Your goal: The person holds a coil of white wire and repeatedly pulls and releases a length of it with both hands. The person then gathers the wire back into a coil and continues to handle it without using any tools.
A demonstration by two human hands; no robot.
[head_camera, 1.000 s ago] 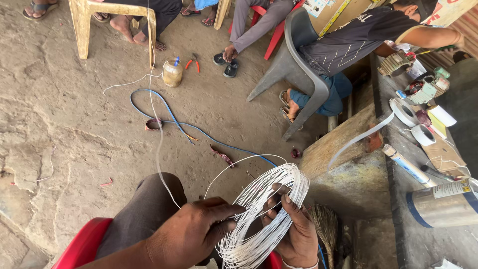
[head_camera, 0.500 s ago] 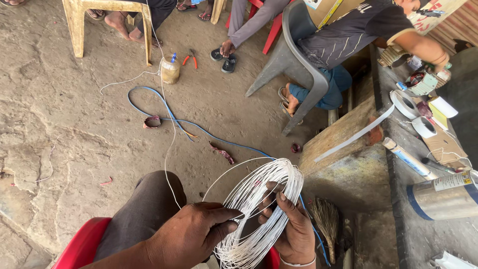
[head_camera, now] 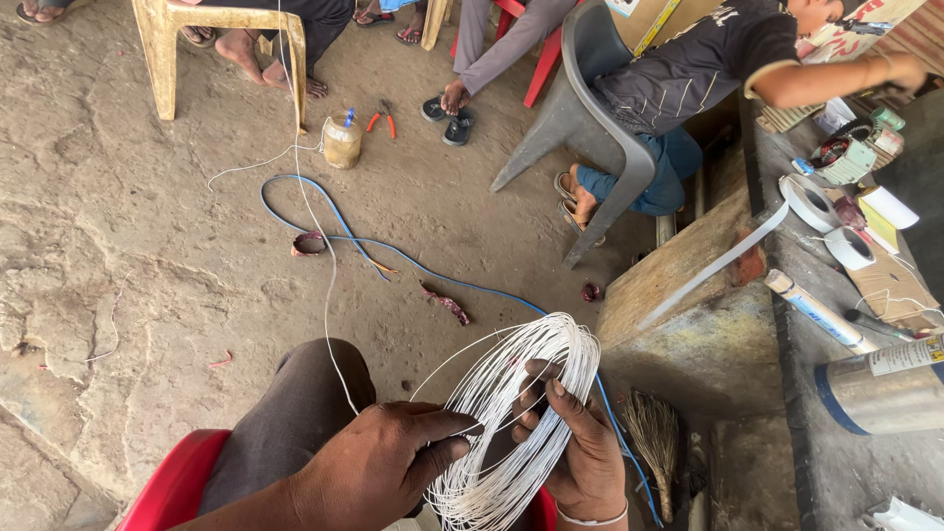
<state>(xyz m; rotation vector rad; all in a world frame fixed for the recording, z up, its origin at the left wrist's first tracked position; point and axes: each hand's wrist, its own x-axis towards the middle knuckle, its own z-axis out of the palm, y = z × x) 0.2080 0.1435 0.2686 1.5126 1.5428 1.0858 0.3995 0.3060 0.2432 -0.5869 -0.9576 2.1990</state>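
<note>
A coil of thin white wire [head_camera: 526,393] stands upright over my lap, low in the middle of the view. My right hand [head_camera: 580,442] grips the coil from the right, fingers hooked through its loops. My left hand [head_camera: 379,467] pinches the wire at the coil's left side. A loose white strand [head_camera: 320,236] runs from my left hand across the floor toward a yellow plastic chair [head_camera: 221,25]. I sit on a red seat [head_camera: 177,482].
A blue cable [head_camera: 374,246] snakes over the concrete floor. A small jar [head_camera: 341,141] and red pliers [head_camera: 382,120] lie near the chair. A person sits in a grey chair [head_camera: 590,88] at right. The bench [head_camera: 836,413] carries tape rolls [head_camera: 808,202], tubes and a metal can.
The coil and both hands sit about where they were, my fingers shifting slightly on the loops. The view has drifted a little, bringing the bench items lower in frame.
</note>
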